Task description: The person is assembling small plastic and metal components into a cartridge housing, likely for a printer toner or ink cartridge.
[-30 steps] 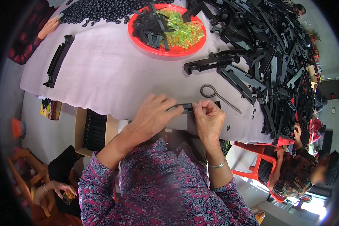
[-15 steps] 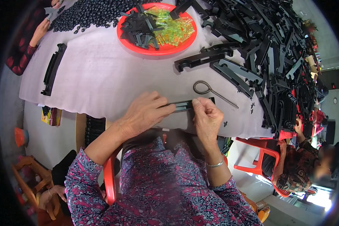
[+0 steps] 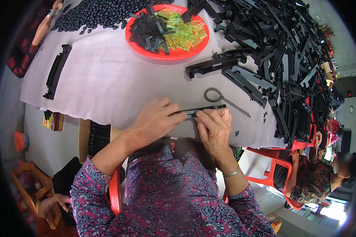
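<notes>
Holding black bar, looped rod near fingers

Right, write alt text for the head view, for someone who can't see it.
A person's left hand and right hand touch a slim black part, by the near edge of a cloth-covered table. Beyond lie a ring-ended dark rod and a red plate of black and yellow-green pieces, with a heap of black parts at right.

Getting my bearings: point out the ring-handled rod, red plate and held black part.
Ring-handled rod (image 3: 236, 107), head view: its shaft.
Red plate (image 3: 168, 57), head view: near rim.
Held black part (image 3: 191, 113), head view: exposed middle.
</notes>
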### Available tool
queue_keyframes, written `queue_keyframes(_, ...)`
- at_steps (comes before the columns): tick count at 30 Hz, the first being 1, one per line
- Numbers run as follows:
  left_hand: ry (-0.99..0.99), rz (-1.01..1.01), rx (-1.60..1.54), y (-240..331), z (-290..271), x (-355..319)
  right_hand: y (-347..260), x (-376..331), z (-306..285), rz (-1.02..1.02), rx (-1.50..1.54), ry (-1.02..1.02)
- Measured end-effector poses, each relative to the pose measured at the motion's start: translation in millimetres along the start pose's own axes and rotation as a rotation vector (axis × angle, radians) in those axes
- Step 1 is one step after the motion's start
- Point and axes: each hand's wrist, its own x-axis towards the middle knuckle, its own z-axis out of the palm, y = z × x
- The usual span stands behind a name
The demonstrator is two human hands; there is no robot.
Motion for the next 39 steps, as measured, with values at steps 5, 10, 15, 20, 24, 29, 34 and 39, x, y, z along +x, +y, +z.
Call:
queue_keyframes(5,-0.010,-0.014,0.042,7.2,-0.1,5.7,-4.7,0.0,0.4,0.019,-0.020,-0.011)
queue_keyframes(10,0.009,-0.086,-0.004,21.9,2.7,16.0,-0.3,0.5,-0.4,0.051,0.067,-0.029)
queue_keyframes(15,0.036,-0.161,0.052,35.1,12.5,11.2,-1.4,13.2,-22.4,0.226,0.228,-0.080)
queue_keyframes(20,0.129,-0.183,0.059,40.3,16.5,12.4,50.9,40.2,-37.2,0.251,0.060,-0.089)
queue_keyframes(24,0.133,-0.204,0.086,44.7,20.0,12.5,77.0,49.9,-23.8,0.292,0.194,-0.181)
queue_keyframes(29,0.097,-0.241,0.099,46.0,20.2,12.1,75.1,74.2,-24.3,0.440,0.179,-0.409)
queue_keyframes(34,0.128,-0.223,0.113,43.5,26.2,10.0,82.8,66.3,-17.0,0.293,0.133,-0.413)
queue_keyframes(39,0.148,-0.223,0.110,43.9,25.0,11.0,82.0,67.0,-26.0,0.271,0.340,-0.059)
